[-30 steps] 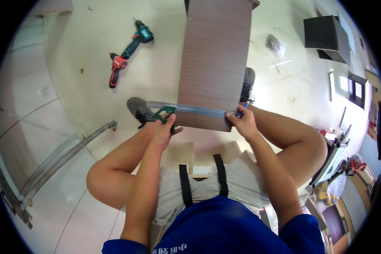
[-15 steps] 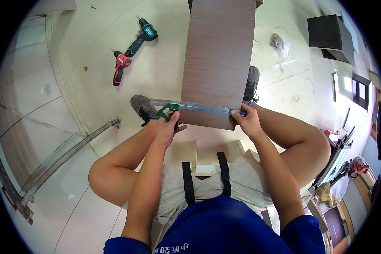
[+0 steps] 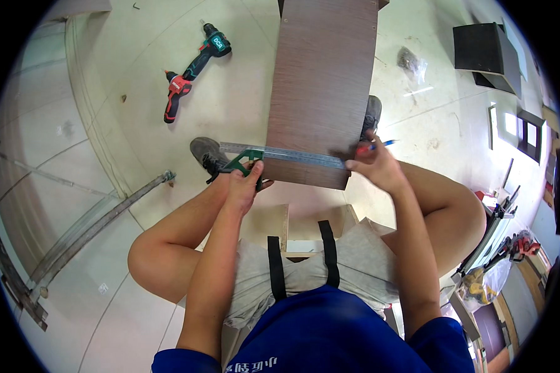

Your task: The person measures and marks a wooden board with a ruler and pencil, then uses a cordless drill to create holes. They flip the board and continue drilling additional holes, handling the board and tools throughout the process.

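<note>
Bright, fairly even indoor light, strongest on R side — glare washes out floor [image 3: 410,132] there, w/ soft shadow on brown board [image 3: 320,81] nr R hand [image 3: 381,168]. R hand motion-blurred, L hand [image 3: 244,185] reasonably sharp. Heavy fisheye — straight edges bow twd rim, corners black.

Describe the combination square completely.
The combination square has a green openwork head and a long, silvery, metal-looking blade with fine markings. It lies across the near end of a brown wood-grain panel, the blade jutting past its left edge. The left hand grips the head there; the blurred right hand is by the blade's right end, contact unclear.
</note>
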Tool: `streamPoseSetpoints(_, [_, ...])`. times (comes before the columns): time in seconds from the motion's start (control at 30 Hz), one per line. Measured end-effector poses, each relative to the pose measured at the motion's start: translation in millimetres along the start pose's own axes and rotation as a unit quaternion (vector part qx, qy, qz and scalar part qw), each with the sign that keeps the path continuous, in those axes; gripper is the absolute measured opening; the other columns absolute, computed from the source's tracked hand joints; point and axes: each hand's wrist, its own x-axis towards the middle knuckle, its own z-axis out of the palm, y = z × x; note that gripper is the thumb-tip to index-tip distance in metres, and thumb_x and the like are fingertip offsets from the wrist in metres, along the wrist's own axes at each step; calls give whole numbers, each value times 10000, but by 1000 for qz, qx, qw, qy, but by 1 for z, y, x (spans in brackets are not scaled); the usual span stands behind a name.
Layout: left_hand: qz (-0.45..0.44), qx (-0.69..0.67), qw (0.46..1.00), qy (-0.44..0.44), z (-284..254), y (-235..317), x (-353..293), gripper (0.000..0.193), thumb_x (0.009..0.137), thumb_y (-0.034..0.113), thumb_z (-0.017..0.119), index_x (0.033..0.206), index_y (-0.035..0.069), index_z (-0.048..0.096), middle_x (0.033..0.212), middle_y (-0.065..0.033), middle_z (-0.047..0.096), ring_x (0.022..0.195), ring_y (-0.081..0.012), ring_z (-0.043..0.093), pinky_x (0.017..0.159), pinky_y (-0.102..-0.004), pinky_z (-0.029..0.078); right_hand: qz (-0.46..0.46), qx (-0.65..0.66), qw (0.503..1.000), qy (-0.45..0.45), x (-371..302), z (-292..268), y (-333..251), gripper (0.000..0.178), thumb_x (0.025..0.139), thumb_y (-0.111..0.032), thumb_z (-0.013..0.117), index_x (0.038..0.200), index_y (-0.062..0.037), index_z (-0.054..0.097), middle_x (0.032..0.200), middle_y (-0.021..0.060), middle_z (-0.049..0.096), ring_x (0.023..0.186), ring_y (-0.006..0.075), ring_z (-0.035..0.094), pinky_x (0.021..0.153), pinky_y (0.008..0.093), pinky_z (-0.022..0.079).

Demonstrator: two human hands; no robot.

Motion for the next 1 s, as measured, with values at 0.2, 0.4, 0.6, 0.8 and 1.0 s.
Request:
streamPoseSetpoints(0.2, [-2,10,1000,23,0,-5,2,212,935,248,679,1027,64,630,983,-16,641,872,-135,644,750,-360,619,-53,180,982,25,15,-6,-63,342,967,-178,571,1244,22,571,773,98,674,689,137,635,664,276,527])
streamPoseSetpoints(0.4, [2,8,1000,18,7,-2,0,196,925,226,692,1026,70,631,952,5,627,835,-108,627,712,-343,624,-120,138,976,-121,26,74,-67,317,990,-238,488,1046,6,682,653,102,628,592,167,581,608,321,497])
streamPoseSetpoints(0.6, [-4,29,1000,2,-1,-9,3,244,960,248,641,1124,79,575,1061,-20,638,930,-148,649,775,-379,603,-187,63,972,-129,40,102,-63,159,818,-155,698,880,-12,665,760,123,679,645,209,621,634,320,501])
streamPoseSetpoints(0.8, [-1,27,1000,-4,0,-7,2,183,967,212,629,1099,97,576,1012,15,629,910,-120,644,755,-368,603,-213,61,960,-173,44,102,-67,153,808,-139,705,850,-2,650,763,118,679,658,215,621,651,326,502])
streamPoseSetpoints(1.0, [3,31,1000,5,4,-6,1,171,961,204,635,1089,104,581,1006,9,632,903,-129,651,761,-379,604,-233,63,953,-183,49,102,-67,132,810,-113,695,847,6,652,755,117,676,675,203,622,669,322,501])
